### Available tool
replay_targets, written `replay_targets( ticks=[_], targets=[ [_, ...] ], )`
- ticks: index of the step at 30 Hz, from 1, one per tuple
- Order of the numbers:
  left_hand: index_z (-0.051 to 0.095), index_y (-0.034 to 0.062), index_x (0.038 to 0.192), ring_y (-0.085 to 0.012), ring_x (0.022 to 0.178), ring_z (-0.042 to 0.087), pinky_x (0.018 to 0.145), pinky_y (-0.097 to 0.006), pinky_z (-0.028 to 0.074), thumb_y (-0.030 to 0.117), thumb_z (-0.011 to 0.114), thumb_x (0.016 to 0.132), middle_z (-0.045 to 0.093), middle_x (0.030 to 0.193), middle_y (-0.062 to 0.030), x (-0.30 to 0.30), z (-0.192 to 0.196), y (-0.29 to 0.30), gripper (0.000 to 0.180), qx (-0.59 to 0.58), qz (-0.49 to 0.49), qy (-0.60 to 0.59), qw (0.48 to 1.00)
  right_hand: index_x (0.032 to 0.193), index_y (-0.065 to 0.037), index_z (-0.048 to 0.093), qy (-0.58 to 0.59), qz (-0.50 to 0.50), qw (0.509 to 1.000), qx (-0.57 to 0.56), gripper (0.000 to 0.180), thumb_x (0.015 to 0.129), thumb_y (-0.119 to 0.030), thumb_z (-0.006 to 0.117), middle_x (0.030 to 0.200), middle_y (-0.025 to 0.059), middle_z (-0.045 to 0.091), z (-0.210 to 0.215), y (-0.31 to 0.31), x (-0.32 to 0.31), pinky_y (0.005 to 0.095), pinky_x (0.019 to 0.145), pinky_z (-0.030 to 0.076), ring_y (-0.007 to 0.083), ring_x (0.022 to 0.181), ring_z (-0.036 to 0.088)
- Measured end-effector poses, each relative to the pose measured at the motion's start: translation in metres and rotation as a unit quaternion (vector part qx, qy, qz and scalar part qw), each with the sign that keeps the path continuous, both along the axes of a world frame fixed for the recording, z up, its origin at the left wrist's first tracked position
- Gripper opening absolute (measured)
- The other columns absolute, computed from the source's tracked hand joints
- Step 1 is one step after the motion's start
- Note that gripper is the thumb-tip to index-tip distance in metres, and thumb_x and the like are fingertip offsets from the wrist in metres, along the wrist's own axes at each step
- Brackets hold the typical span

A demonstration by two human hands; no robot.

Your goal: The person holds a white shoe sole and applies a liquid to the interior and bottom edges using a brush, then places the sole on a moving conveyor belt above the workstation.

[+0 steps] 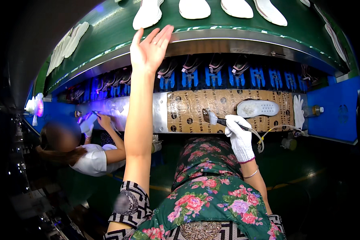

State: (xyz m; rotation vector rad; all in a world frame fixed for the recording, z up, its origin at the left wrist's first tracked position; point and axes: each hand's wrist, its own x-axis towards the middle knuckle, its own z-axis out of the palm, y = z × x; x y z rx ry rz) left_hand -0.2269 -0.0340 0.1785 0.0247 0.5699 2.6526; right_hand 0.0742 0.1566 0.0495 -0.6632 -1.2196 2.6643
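Brush (210, 117) gripped in gloved right hand (240, 136), beside white sole (258, 108); left hand (150, 50) open, raised toward belt (228, 24).

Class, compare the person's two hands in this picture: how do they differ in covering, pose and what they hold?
The left hand is bare; the right hand wears a white glove. The left hand is raised, fingers spread open, reaching toward the white soles on the green conveyor; the right hand stays low, gripping a brush over the cardboard-covered bench. The left holds nothing.
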Motion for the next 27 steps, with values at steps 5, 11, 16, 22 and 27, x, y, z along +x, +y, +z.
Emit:
replay_targets(
  ticks=[5,11,16,22,27],
  targets=[
    [0.051,-0.0037,0.135,-0.0316,0.099,0.065,0.083,-0.038,0.060,0.011,0.068,0.088,0.057,0.122,-0.0241,-0.010,0.000,-0.026,0.052,-0.435,0.282,0.219,0.826,0.109,0.003,0.070,0.002,0.012,1.000,0.012,0.021,0.090,-0.005,0.070,0.074,0.0059,0.067,0.000,-0.001,-0.002,0.0212,0.056,0.046,0.0102,0.062,0.062],
    [0.052,-0.0001,0.137,-0.0238,0.094,0.061,0.085,-0.038,0.053,0.021,0.080,0.076,0.058,0.107,-0.0155,-0.053,0.000,-0.037,0.070,-0.747,0.311,0.345,0.476,0.109,0.002,0.071,0.000,0.030,0.999,0.013,0.020,0.090,-0.006,0.071,0.078,0.0052,0.068,0.001,-0.006,-0.003,0.0206,0.056,0.046,0.0096,0.064,0.062],
    [0.060,0.0090,0.133,-0.0220,0.088,0.057,0.081,-0.038,0.052,0.017,0.079,0.077,0.056,0.101,-0.0123,-0.045,-0.008,-0.030,0.060,-0.718,0.365,0.403,0.435,0.108,0.002,0.071,0.000,0.016,1.000,0.027,0.020,0.090,-0.006,0.070,0.078,0.0048,0.068,-0.002,-0.001,-0.001,0.0204,0.056,0.046,0.0092,0.064,0.062],
    [0.078,0.0226,0.108,-0.0234,0.088,0.058,0.075,-0.036,0.049,0.013,0.076,0.084,0.055,0.097,-0.0078,-0.044,-0.010,-0.035,0.026,-0.686,0.390,0.511,0.340,0.108,0.002,0.071,-0.004,0.012,1.000,0.024,0.019,0.090,-0.006,0.070,0.079,0.0044,0.069,-0.004,-0.003,-0.002,0.0203,0.056,0.045,0.0090,0.063,0.061],
    [0.079,0.0202,0.100,-0.0232,0.084,0.057,0.074,-0.037,0.051,0.012,0.076,0.080,0.054,0.088,-0.0049,-0.051,-0.007,-0.037,0.021,-0.685,0.386,0.542,0.297,0.108,0.002,0.071,-0.004,0.019,1.000,0.020,0.019,0.090,-0.006,0.070,0.080,0.0045,0.069,-0.004,-0.006,-0.004,0.0206,0.056,0.044,0.0091,0.063,0.061]
  ],
)
